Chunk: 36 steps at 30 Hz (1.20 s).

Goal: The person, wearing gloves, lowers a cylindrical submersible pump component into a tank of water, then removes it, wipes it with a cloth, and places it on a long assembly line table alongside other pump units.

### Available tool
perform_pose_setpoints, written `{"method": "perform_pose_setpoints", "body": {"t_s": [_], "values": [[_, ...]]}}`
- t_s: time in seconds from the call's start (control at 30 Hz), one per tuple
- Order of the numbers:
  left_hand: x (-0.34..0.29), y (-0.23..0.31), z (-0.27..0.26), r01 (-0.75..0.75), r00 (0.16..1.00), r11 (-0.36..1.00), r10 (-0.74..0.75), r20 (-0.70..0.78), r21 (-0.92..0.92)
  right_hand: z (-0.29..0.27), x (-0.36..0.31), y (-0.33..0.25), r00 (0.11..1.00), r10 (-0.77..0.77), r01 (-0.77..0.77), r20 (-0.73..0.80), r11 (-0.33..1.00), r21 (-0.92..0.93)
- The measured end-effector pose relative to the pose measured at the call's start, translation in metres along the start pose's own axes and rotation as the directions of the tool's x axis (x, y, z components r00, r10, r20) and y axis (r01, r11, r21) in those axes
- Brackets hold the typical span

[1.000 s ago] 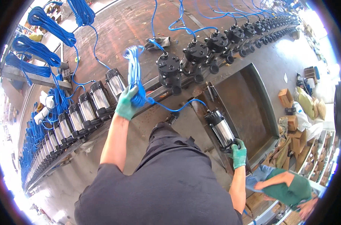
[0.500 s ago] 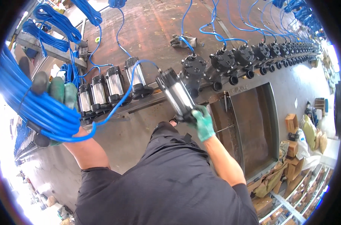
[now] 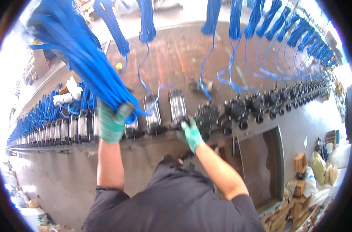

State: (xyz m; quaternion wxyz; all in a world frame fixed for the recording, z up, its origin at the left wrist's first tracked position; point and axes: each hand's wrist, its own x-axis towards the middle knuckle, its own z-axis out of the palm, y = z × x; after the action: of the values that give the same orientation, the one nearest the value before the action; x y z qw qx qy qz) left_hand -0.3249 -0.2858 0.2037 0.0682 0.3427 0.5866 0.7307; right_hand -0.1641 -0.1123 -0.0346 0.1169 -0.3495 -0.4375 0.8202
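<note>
Left hand (image 3: 112, 123) grips a blue tubing bundle (image 3: 81, 58); right hand (image 3: 191, 133) clasps a silver cylinder (image 3: 177, 106) near brown cartons (image 3: 300, 162).

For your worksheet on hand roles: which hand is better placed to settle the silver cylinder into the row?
Probably the right hand: it rests at the silver cylinder, while the left hand grips the blue tubing bundle.

Looked steeply down from the head through a wide fisheye lens, facing forward over dark shoulders and both forearms entering from the lower edge. Sat close to the bench (image 3: 238, 133), which bent across mid-frame toward the rim. Only one view supplied, so nothing shared with another.
</note>
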Motion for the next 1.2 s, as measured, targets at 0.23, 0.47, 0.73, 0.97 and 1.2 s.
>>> {"method": "perform_pose_setpoints", "body": {"t_s": [0.23,0.47,0.73,0.97,1.2], "values": [[0.047,-0.060,0.054,0.045,0.981,0.999,-0.040,0.192,-0.021,-0.127,-0.097,0.020,0.972,0.185,-0.191,-0.145,0.981,-0.027],[0.132,-0.068,0.110,-0.229,0.973,0.845,0.189,0.132,0.483,-0.240,-0.216,0.088,0.778,0.145,-0.042,-0.612,0.983,0.180],[0.195,-0.098,0.133,-0.194,0.956,0.769,0.288,-0.059,0.609,-0.301,-0.274,0.197,0.687,0.263,0.118,-0.677,0.879,0.461],[0.215,-0.144,0.127,-0.042,0.983,0.528,0.174,-0.060,0.848,-0.247,-0.260,0.141,0.689,0.255,0.123,-0.679,0.882,0.455],[0.259,-0.188,0.134,-0.132,0.988,0.497,0.139,0.072,0.857,-0.242,-0.271,0.133,0.671,0.237,0.117,-0.703,0.902,0.415]]}}
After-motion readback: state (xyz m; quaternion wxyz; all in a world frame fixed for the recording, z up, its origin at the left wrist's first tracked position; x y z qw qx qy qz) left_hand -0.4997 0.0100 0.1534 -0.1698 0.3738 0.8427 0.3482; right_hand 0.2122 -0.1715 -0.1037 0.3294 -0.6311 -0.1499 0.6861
